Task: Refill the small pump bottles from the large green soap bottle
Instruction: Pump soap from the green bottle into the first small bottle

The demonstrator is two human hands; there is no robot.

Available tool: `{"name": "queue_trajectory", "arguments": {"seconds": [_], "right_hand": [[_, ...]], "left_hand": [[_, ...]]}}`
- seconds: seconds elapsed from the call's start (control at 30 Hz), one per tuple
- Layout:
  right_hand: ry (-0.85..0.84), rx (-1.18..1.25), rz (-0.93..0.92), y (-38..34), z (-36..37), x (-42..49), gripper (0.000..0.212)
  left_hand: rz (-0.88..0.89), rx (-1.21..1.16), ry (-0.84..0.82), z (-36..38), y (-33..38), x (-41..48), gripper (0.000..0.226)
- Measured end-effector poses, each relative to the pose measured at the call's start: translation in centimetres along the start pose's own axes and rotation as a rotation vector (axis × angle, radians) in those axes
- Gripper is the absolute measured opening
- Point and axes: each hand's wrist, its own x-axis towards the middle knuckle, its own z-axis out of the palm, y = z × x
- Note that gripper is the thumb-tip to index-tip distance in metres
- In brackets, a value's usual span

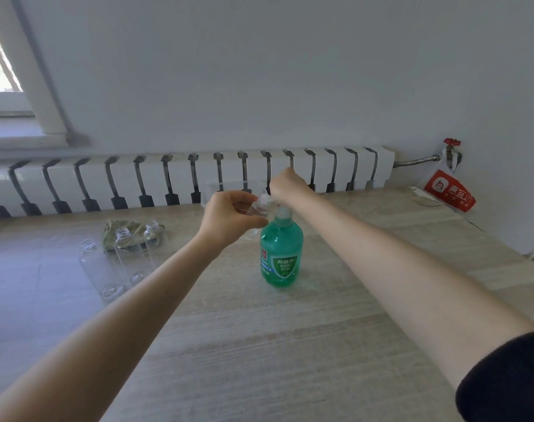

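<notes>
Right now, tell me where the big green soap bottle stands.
The green soap bottle stands upright at the head view's centre, just below the left hand and right hand, three uncapped clear bottles to its left.

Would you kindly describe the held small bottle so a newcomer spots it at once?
On the table before the white radiator stands a large green soap bottle. Beside its top, the left hand grips a small clear bottle; unlike the three open bottles farther left, it is lifted and tilted.

Green soap bottle (pixel 281 254); clear small bottles (pixel 98 269); cloth (pixel 119 231) perhaps olive.
</notes>
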Motion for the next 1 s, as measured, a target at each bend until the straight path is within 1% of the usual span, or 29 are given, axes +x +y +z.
{"name": "queue_trajectory", "arguments": {"seconds": [0.03, 0.07, 0.13, 0.17, 0.2, 0.23, 0.33, 0.37, 0.43, 0.5, 0.57, 0.63, 0.7, 0.73, 0.8, 0.87, 0.93, 1.0], "right_hand": [[0.007, 0.036, 0.006, 0.1, 0.0, 0.1, 0.013], [0.018, 0.083, 0.0, 0.2, -0.1, 0.1, 0.007], [0.048, 0.207, -0.001, 0.1, -0.4, -0.1, 0.015], [0.079, 0.282, -0.017, 0.1, -0.8, -0.2, 0.023], [0.111, 0.34, -0.053, 0.0, -1.2, -0.4, 0.031], [0.136, 0.366, -0.103, 0.0, -1.5, -0.6, 0.033], [0.241, 0.441, -0.246, 0.3, -2.6, -1.2, 0.019], [0.304, 0.487, -0.274, 0.6, -2.9, -1.4, 0.017], [0.461, 0.573, -0.318, 1.4, -3.5, -1.2, 0.019], [0.599, 0.621, -0.304, 2.6, -4.3, -0.8, 0.02], [0.705, 0.618, -0.257, 4.1, -5.1, -0.7, 0.015], [0.744, 0.545, -0.206, 6.0, -6.0, -0.8, 0.013], [0.693, 0.356, -0.102, 8.2, -6.6, -1.2, 0.016], [0.63, 0.251, -0.044, 9.6, -6.8, -1.2, 0.019], [0.452, 0.068, 0.076, 12.3, -6.9, -1.1, 0.026], [0.29, -0.087, 0.163, 14.6, -6.9, -1.2, 0.025], [0.187, -0.212, 0.186, 16.4, -6.9, -1.8, 0.022], [0.158, -0.28, 0.169, 17.6, -6.6, -2.1, 0.022]], "left_hand": [[-0.003, 0.003, 0.004, -0.1, -0.1, 0.0, 0.039], [-0.005, 0.004, 0.006, -0.1, -0.1, 0.0, 0.04], [-0.007, -0.003, 0.006, -0.2, -0.1, -0.1, 0.039], [-0.013, -0.007, 0.01, -0.3, -0.1, -0.1, 0.038], [-0.022, -0.009, 0.014, -0.3, -0.2, -0.1, 0.039], [-0.029, -0.008, 0.016, -0.3, -0.2, -0.1, 0.04], [-0.047, -0.012, 0.02, -0.4, -0.4, -0.1, 0.046], [-0.052, -0.015, 0.02, -0.4, -0.4, -0.2, 0.047], [-0.057, -0.02, 0.021, -0.3, -0.4, -0.4, 0.047], [-0.057, -0.021, 0.019, -0.2, -0.2, -0.6, 0.045], [-0.061, -0.029, 0.02, -0.1, -0.1, -0.8, 0.043], [-0.072, -0.037, 0.037, 0.0, 0.0, -1.0, 0.041], [-0.081, -0.037, 0.057, 0.1, 0.2, -1.2, 0.038], [-0.082, -0.038, 0.061, 0.2, 0.3, -1.3, 0.037], [-0.083, -0.034, 0.063, 0.4, 0.5, -1.6, 0.036], [-0.082, -0.027, 0.061, 0.6, 0.7, -1.8, 0.035], [-0.085, -0.018, 0.059, 0.8, 0.8, -2.0, 0.035], [-0.09, -0.015, 0.067, 0.9, 0.8, -2.2, 0.034]]}}
